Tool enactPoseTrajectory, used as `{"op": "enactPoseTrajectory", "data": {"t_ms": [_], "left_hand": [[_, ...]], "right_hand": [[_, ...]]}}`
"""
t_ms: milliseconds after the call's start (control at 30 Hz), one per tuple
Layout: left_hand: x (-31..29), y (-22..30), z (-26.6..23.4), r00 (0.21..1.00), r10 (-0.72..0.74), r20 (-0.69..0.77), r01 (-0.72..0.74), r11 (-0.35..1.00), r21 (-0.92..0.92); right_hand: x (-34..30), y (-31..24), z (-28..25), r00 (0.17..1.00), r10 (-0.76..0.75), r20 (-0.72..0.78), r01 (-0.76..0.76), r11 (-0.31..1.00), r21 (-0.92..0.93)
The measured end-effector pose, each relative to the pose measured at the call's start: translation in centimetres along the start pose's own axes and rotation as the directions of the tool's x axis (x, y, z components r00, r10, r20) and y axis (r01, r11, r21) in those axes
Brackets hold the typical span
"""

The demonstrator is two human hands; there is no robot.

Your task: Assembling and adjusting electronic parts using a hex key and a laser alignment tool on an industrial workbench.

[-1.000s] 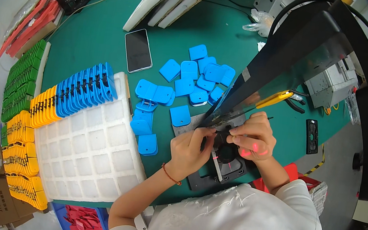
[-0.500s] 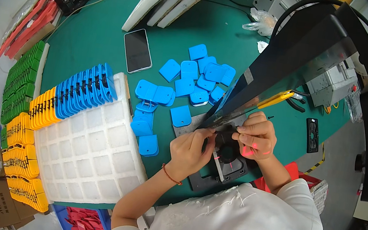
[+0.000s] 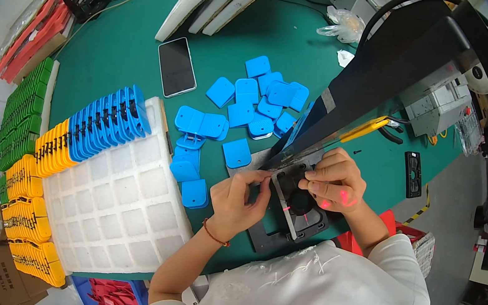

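My left hand (image 3: 238, 201) is at the left edge of a black fixture (image 3: 263, 237), thumb and index finger closed in a pinch; whatever lies between the tips is too small to name. Above the fixture's far right part, my right hand (image 3: 337, 180) has its fingertips pressed together, and what they hold, if anything, cannot be made out. Red light spots fall on its knuckles. A pale metal bar (image 3: 284, 206) crosses the fixture beside a round black part (image 3: 300, 202). Left of my left hand, several blue plastic plates (image 3: 194, 192) lie loose on the green table.
A tall black machine frame (image 3: 387, 79) rises over the fixture. To the left, a white gridded tray (image 3: 115, 209) bears blue clips (image 3: 112, 117) and yellow clips (image 3: 55, 149). A phone (image 3: 177, 67) lies farther back. Pliers (image 3: 390, 134) and a black part (image 3: 412, 174) are at right.
My left hand has drawn a little left, away from the fixture's middle, uncovering more of the metal bar. My right hand has shifted slightly left, still pinched. The whole view has moved slightly.
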State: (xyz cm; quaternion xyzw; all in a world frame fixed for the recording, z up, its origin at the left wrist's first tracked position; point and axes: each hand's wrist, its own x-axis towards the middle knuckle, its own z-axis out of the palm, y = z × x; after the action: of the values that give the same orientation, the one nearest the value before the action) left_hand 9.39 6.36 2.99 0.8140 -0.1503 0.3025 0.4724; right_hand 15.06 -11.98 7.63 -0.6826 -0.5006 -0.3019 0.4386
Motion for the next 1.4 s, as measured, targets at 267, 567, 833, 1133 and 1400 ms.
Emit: {"op": "enactPoseTrajectory", "data": {"t_ms": [267, 567, 833, 1133, 1400], "left_hand": [[-0.1, 0.4, 0.0, 0.999, -0.044, -0.022, 0.043, 0.998, -0.043], [1.6, 1.0, -1.0, 0.996, 0.087, -0.033, -0.089, 0.994, -0.058], [3.6, 3.3, -2.5, 0.999, 0.012, 0.05, -0.01, 0.998, -0.057], [4.8, 3.9, -1.7, 0.985, 0.1, 0.141, -0.108, 0.993, 0.051], [4.7, 4.0, -1.5, 0.986, 0.113, 0.121, -0.116, 0.993, 0.011]], "right_hand": [[0.7, 0.0, -0.3, 0.999, -0.027, 0.028, 0.028, 0.999, -0.042], [2.5, -0.3, -0.9, 0.988, -0.075, 0.133, 0.085, 0.994, -0.071], [5.1, -1.9, -2.5, 0.94, -0.065, 0.334, 0.138, 0.97, -0.199], [5.7, -3.3, -2.2, 0.865, 0.054, 0.499, 0.134, 0.933, -0.333], [7.2, -3.3, -3.3, 0.79, 0.071, 0.608, 0.131, 0.95, -0.282]]}}
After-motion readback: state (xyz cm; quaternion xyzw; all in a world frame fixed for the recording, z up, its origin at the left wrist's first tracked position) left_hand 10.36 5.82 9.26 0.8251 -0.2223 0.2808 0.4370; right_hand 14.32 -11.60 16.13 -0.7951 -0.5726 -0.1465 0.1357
